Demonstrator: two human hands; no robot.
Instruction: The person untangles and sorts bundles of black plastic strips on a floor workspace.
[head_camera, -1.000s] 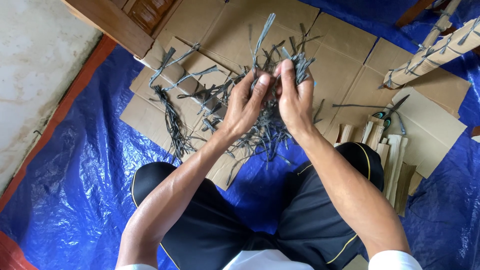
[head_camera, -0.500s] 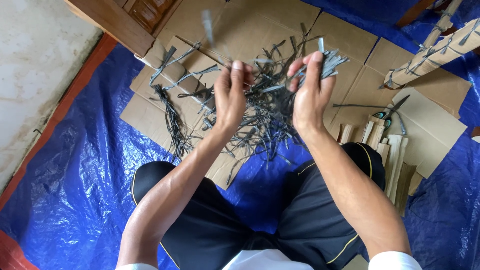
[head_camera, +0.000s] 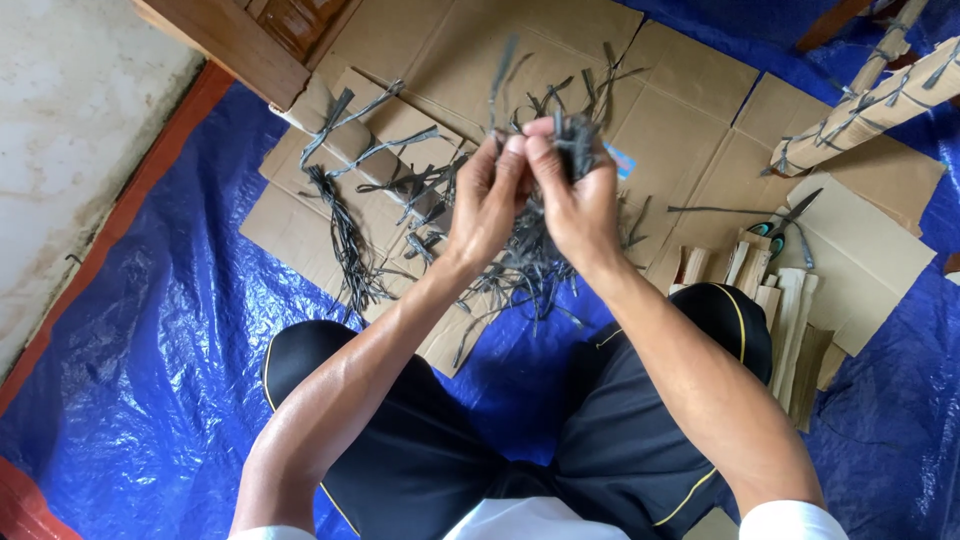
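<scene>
Flattened cardboard sheets (head_camera: 690, 120) are spread over a blue tarpaulin (head_camera: 150, 350) beside a pale concrete floor (head_camera: 70, 120). Above the cardboard, a bundle of dark grey strips (head_camera: 535, 250) is pinched between the left hand (head_camera: 487, 200) and right hand (head_camera: 572, 195), its ends hanging below the fingers.

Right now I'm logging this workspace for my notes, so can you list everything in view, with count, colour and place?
Bunch of thin strips: one tangled bunch, dark grey, held up between both hands.
Loose strips: many, dark grey, scattered on the cardboard at left.
Cardboard sheets: several flattened, brown, spread on the tarpaulin.
Tarpaulin: one, blue, covering the floor.
Scissors: one pair, dark blades, on the cardboard at right.
Split wooden pieces: a cluster, pale, by the right knee.
Strip-wrapped bundle: one long, tan, upper right.
Wooden frame: brown, upper left.
Floor: pale, left edge.
Left hand: fingers pinching the bunch.
Right hand: fingers pinching the bunch.
</scene>
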